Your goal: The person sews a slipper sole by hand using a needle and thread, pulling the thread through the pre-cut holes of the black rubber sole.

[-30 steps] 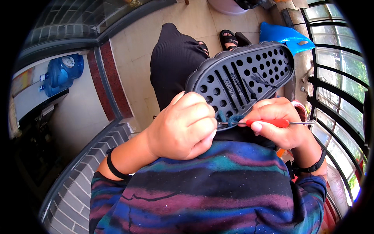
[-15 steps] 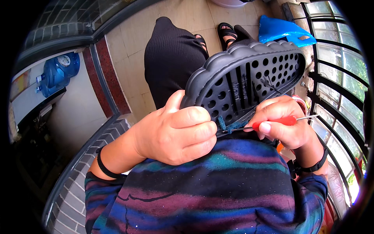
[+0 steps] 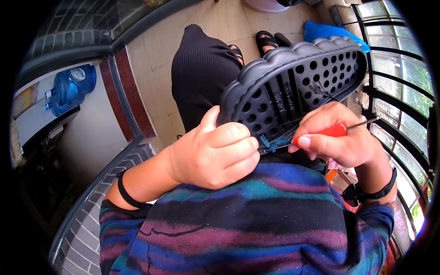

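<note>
Since a second ago the one black perforated rubber shoe sole [image 3: 293,82] has tilted higher over the lap. The left hand [image 3: 213,153] clamps its heel edge; the right hand [image 3: 341,137] pinches one red-handled metal hook [image 3: 330,131] at teal yarn [image 3: 275,143].

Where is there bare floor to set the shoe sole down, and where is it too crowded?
Bare tan floor tiles lie between the red-brown curb and the black-clad leg; a smaller patch sits past the knee before the sandalled feet. It is crowded at the lap, where the left hand grips the black sole and the right hand holds the red-handled hook.
</note>
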`<state>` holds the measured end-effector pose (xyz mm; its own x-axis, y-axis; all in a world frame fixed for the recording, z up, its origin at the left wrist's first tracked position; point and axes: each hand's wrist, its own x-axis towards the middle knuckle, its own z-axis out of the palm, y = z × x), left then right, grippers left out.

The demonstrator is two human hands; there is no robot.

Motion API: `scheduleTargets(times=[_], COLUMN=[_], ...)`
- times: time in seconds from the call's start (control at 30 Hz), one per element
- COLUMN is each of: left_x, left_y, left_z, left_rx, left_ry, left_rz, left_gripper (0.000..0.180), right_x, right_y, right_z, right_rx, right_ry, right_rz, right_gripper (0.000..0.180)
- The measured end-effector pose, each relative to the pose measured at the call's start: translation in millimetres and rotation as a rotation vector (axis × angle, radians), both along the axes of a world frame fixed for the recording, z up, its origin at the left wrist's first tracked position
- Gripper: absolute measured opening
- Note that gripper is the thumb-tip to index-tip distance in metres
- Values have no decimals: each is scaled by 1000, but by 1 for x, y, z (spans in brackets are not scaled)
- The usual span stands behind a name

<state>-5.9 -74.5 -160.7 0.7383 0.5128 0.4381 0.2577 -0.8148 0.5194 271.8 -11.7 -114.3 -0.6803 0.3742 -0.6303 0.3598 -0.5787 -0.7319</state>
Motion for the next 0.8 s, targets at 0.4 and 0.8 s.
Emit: scheduleTargets(times=[0.4,0.8], left_x=[8,11], left_y=[2,14], left_z=[-11,9], left_rx=[-43,-457], left_ry=[4,37], left_rz=[60,196], left_gripper=[34,64], right_x=[-13,-2], right_y=[-12,-37], right_z=[0,-21], right_rx=[732,1395], right_ry=[56,73], right_rz=[177,211], right_gripper=[18,18])
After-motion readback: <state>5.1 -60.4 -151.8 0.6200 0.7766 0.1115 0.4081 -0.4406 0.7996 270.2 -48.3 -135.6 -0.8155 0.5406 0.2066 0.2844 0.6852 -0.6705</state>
